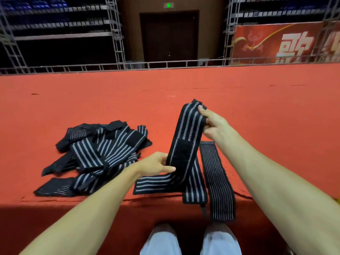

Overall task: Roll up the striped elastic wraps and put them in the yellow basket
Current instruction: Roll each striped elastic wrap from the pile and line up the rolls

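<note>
I hold one black elastic wrap with grey stripes [185, 137] lifted above the red surface. My right hand [213, 124] pinches its upper end. My left hand [156, 163] grips its lower part beside a black fastening patch. Under it, other flat wraps [161, 184] lie on the surface, and a long thin-striped wrap [217, 181] hangs over the front edge. A tangled pile of several striped wraps [99, 153] lies to the left. A small yellow sliver [337, 201] shows at the right border; I cannot tell whether it is the basket.
The red-covered platform [184, 85] stretches far ahead to a low metal rail [165, 64]. Metal truss towers [116, 30] and a dark door [169, 35] stand beyond. A red banner [276, 43] hangs at the back right. My white shoes [161, 240] show below the front edge.
</note>
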Demonstrator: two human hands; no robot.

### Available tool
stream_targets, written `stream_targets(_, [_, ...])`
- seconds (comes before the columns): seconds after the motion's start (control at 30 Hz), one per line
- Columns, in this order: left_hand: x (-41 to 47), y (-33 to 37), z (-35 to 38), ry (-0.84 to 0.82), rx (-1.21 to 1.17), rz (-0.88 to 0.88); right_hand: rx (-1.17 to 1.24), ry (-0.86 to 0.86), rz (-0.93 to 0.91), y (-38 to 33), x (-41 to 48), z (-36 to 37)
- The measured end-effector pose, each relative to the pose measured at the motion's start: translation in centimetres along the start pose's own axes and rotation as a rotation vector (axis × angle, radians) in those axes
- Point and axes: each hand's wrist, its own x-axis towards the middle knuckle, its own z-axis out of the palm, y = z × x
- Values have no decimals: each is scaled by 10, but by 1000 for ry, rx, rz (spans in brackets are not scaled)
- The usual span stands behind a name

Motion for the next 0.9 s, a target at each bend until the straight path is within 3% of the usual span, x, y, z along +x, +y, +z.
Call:
stream_targets(0.3, [-17,52,-26,326,-65,197,92,87,-167,-9,19,15])
stream_targets(0.5, [-4,53,-37,295,-357,68,-382,124,-262,7,41,22])
stream_targets(0.77, [45,-26,-16,217,-291,-168,-773,-12,-216,49,115,8])
stream_targets(0.9, [73,-61,-15,341,-209,-181,-889,16,-243,66,163,-2])
